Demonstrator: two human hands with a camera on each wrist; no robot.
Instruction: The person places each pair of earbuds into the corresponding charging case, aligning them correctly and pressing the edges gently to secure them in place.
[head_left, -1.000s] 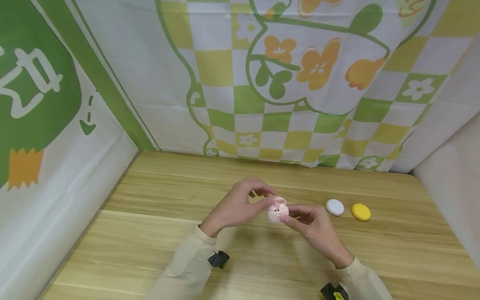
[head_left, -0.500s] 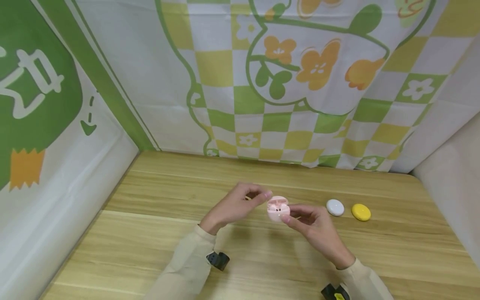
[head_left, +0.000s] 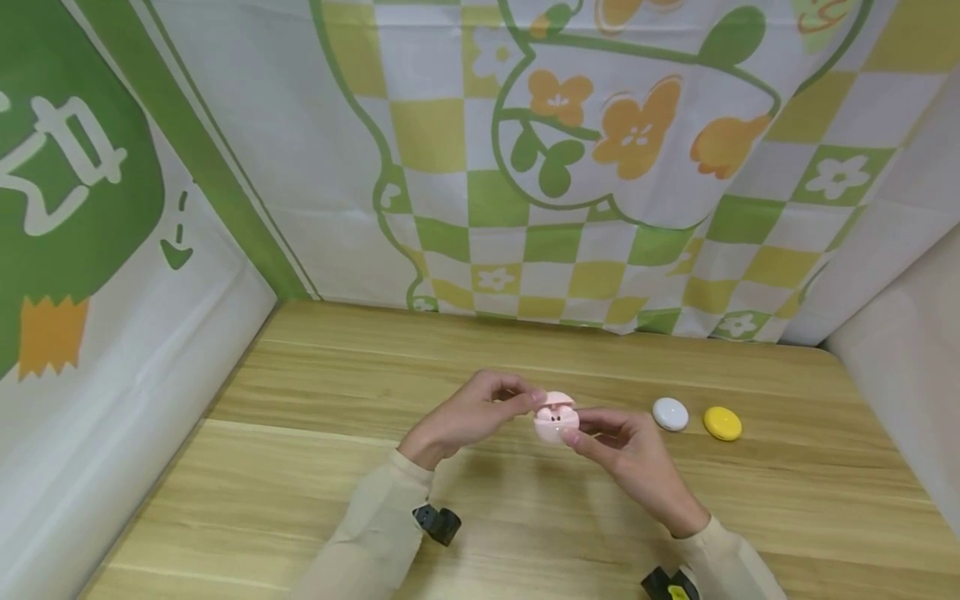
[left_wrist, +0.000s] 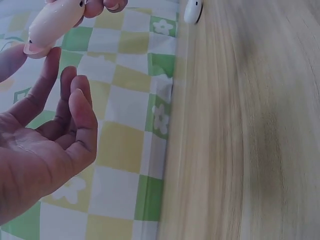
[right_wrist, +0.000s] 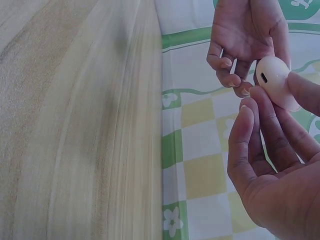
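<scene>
A small round pink earbud case (head_left: 556,428) is held up above the table with its lid partly raised, and pale earbuds with dark spots show inside. My right hand (head_left: 637,458) grips the base between thumb and fingers. On the other side, my left hand (head_left: 468,417) pinches the edge of the lid (head_left: 558,399) with thumb and index finger; its other fingers are loosely curled in the left wrist view. A dark slot shows on the outside of the case (right_wrist: 275,82) in the right wrist view.
To the right of my hands, a white round case (head_left: 670,414) and a yellow round case (head_left: 722,424) lie on the wooden table (head_left: 315,483). A checked, flower-printed cloth (head_left: 555,242) hangs along the back edge, with a white printed panel (head_left: 150,400) at left.
Half a second ago the lid stood wider, with my left thumb beside it. Now my left fingers pinch the lid, which has tipped down towards the base. My right hand stays put.
</scene>
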